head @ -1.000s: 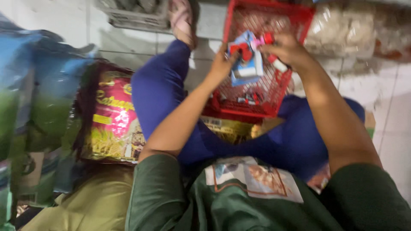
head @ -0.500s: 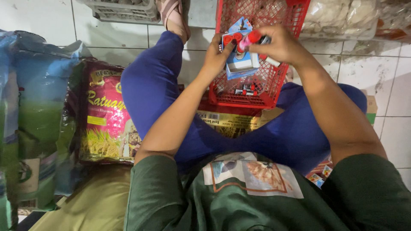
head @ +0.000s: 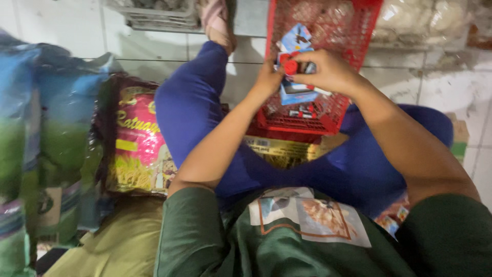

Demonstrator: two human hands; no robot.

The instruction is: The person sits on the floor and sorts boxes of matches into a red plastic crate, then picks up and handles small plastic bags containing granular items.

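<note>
Clearly, two hands are seen at work over one red plastic basket [head: 359, 31], which is propped tilted against the person's blue-clad legs [head: 195, 107]. One small packet [head: 296, 66], blue and white with a red round piece on its front, is held between them. The left hand [head: 267, 81] is closed on the packet's left edge, with the thumb pressed towards the red piece. The right hand [head: 332, 73] is curled over the packet from the right, its fingers gripping the upper part. The packet is held above the basket's mesh, in front of its open side; its long axis runs roughly up and down in the view, tilted slightly, with the narrow top end pointing away from the person. A few more small red and white items [head: 303, 110] can be made out lying low in the basket, but their number cannot be told because of blur.

One pink and yellow printed sack [head: 141, 146] is leaned beside the left leg, and at least two larger blue and green sacks [head: 46, 138] are stacked at the far left. One flat yellow-printed package [head: 284, 150] is tucked under the basket. One grey crate [head: 159, 14] is set at the top edge. A floor of pale tiles [head: 451, 87] is seen beneath everything, and clear bags of pale goods [head: 425, 20] are piled at the upper right
</note>
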